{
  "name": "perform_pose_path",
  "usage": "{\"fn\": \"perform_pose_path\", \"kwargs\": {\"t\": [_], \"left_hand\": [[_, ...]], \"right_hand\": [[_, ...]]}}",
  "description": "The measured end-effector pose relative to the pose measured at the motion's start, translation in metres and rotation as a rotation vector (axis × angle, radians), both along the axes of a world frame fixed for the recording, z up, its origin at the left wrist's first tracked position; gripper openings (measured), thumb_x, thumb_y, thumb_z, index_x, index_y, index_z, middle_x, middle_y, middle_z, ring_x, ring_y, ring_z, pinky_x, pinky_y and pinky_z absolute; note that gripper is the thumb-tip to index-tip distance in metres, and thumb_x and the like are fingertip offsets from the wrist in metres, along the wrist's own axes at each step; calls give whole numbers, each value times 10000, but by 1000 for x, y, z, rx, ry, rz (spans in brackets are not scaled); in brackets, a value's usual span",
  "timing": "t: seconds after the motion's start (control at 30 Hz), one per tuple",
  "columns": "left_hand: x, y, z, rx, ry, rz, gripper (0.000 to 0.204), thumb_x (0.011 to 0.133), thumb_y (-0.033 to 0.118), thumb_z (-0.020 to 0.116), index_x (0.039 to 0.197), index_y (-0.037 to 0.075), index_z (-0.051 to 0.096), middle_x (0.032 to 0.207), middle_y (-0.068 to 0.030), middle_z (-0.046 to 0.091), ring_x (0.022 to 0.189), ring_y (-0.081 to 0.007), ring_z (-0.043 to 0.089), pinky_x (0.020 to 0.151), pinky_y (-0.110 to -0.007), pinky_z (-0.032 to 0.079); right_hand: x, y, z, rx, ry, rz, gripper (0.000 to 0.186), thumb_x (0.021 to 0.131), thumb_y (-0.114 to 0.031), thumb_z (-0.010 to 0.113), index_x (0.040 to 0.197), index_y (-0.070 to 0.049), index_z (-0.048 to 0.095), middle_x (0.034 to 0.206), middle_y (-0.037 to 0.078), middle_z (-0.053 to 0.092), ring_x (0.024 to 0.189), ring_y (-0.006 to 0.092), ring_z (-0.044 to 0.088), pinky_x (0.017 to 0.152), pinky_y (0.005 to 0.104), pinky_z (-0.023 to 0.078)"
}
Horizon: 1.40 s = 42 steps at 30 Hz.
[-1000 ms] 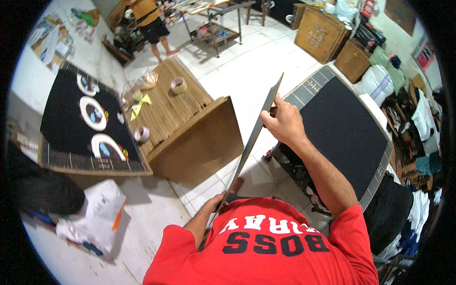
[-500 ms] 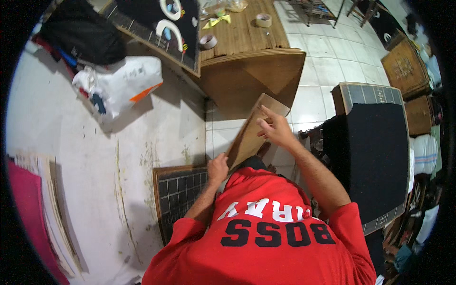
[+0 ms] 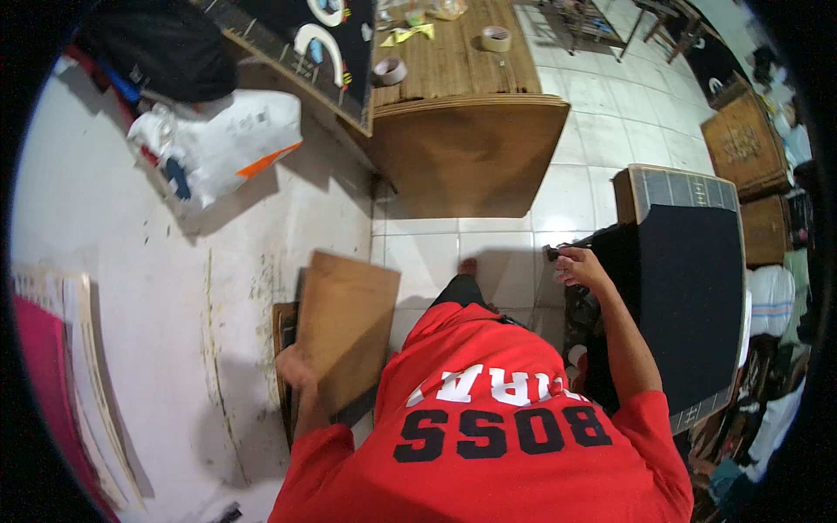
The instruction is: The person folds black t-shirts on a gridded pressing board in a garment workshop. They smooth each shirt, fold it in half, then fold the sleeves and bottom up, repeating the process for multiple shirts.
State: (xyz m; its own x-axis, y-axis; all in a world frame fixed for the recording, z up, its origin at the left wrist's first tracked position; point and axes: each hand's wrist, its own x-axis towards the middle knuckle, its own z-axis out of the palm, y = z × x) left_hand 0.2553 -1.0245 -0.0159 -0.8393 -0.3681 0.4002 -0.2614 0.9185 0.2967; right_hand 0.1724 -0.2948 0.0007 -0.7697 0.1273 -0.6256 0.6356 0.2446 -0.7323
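Note:
A brown wooden board [image 3: 349, 322] stands tilted beside the wall on my left. My left hand [image 3: 298, 370], a little blurred, grips its left edge. Behind that board, the edge of another dark board [image 3: 282, 327] shows against the wall. My right hand [image 3: 579, 266] is out to the right with loosely bent, parted fingers, and no held thing shows in it. Its fingertips are close to a small dark object [image 3: 553, 253] at the near side of a board covered with black fabric [image 3: 689, 296]; whether they touch it is unclear.
A wooden table [image 3: 453, 70] ahead bears tape rolls [image 3: 495, 39], with brown boards [image 3: 471, 157] at its near side. White plastic bag [image 3: 248, 139] and black bag [image 3: 157, 57] are at upper left. A printed black panel [image 3: 296, 52] leans nearby. White tiles [image 3: 497, 231] cover the floor.
The brown board has swung left toward the wall with my left hand. My right hand has left the board and moved right, near the black fabric.

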Motion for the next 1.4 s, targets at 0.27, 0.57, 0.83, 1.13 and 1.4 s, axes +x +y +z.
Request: {"fn": "perform_pose_path", "kwargs": {"t": [0.27, 0.57, 0.83, 1.13, 1.4], "left_hand": [[-86, 10, -29, 102, -313, 540, 638, 759, 81, 784, 1347, 47, 537, 1353, -243, 522, 1235, -435, 547, 1003, -530, 475], [-219, 51, -74, 215, -364, 866, 878, 772, 147, 774, 1534, 21, 357, 1547, -359, 274, 1383, -517, 415, 1099, -549, 432], [-289, 79, -64, -82, -136, 287, 986, 792, 186, 761, 1612, 4, 244, 1621, -419, 113, 1448, -566, 327, 1153, -564, 393], [-381, 171, -99, 501, -289, -80, 841, 911, 255, 718, 1579, -27, 291, 1620, -408, 168, 1437, -568, 339, 1189, -561, 334], [-420, 159, -147, 1865, -601, 400, 828, 999, 613, 542, 1539, 35, 295, 1561, -282, 351, 1366, -447, 494, 1034, -607, 492]], "right_hand": [[-108, -5, -26, 57, 91, -69, 607, 960, -350, 714, 1413, 32, 583, 1010, 161, 758, 853, 215, 744, 681, 322, 587], [-297, 53, -38, 10, 167, -453, 1063, 854, -427, 837, 1658, -131, 208, 1624, 262, 341, 1340, 349, 539, 973, 557, 535], [-385, 57, -80, 528, 405, -686, 540, 887, -137, 566, 1397, 34, 533, 1287, 231, 670, 1196, 355, 653, 1070, 421, 482], [-352, 40, -54, 523, 53, -818, 646, 876, -466, 732, 1279, -21, 495, 1196, 279, 657, 1047, 415, 680, 863, 528, 573], [-301, 37, -64, -711, -133, -1113, 338, 974, -92, 438, 1192, 166, 447, 1297, 378, 539, 1184, 555, 585, 916, 654, 593]]}}
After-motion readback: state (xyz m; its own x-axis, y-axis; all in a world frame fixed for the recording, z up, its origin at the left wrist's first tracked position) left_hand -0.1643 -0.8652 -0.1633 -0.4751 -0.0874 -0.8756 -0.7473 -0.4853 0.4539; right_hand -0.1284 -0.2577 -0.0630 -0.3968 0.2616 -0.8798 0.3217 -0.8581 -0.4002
